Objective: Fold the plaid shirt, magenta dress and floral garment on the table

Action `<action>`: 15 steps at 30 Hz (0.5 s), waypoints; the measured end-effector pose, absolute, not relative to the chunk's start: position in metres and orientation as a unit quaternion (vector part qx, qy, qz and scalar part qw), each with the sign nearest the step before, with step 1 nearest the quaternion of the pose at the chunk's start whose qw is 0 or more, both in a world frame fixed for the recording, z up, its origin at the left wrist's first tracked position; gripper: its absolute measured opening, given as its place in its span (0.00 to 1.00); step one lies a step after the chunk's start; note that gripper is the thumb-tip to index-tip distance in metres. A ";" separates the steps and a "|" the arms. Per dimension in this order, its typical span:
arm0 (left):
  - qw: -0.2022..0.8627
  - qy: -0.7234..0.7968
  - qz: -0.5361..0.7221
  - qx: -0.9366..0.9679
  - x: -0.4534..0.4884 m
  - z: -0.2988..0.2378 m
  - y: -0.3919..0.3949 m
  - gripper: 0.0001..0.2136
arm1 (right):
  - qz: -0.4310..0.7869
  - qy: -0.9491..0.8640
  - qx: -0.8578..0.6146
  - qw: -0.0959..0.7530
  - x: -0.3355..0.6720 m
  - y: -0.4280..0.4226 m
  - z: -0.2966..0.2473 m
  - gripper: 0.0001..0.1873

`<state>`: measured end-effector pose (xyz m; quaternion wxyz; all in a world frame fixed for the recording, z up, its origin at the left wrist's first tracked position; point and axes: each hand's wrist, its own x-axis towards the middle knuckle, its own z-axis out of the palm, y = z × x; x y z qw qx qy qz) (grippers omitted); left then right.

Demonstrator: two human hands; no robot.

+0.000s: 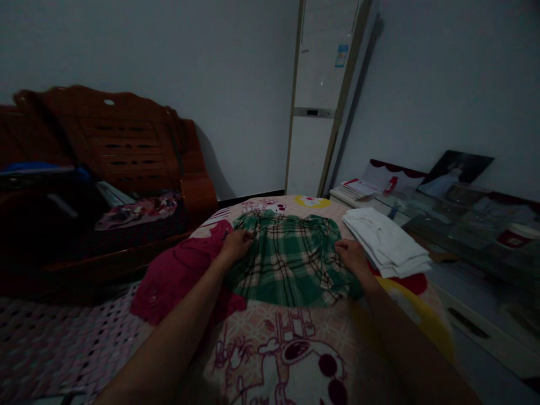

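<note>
A green plaid garment (291, 259) with gathered upper corners lies spread out on a table covered by a printed cloth (253, 349). My left hand (237, 245) pinches its left side, fingers curled together on the fabric. On the opposite side my right hand (351, 254) grips the garment's edge between thumb and fingers. A crumpled magenta garment (181, 275) lies left of the plaid one, partly under my left forearm. To the right sits a stack of folded white cloth (386, 242), close to my right hand but apart from it.
A carved wooden bench (130, 146) with clothing on it stands at the left, beside a woven pink surface (71, 337). A tall white air conditioner (314, 146) stands in the corner. On the right is a glass-topped cabinet (464, 225) with papers, a photo and a cup.
</note>
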<state>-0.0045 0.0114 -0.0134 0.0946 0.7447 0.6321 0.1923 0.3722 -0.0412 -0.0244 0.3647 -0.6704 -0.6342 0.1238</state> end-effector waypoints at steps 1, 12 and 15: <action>0.093 0.631 0.196 0.745 -0.004 -0.017 0.009 0.13 | 0.120 -0.634 -0.672 0.363 0.371 -0.043 -0.025 0.10; 0.106 0.645 0.268 0.707 0.006 -0.042 0.005 0.14 | 0.138 -0.592 -0.694 0.386 0.386 0.014 -0.025 0.14; 0.114 0.635 0.284 0.709 0.003 -0.044 0.004 0.13 | 0.162 -0.602 -0.677 0.391 0.387 0.042 -0.026 0.13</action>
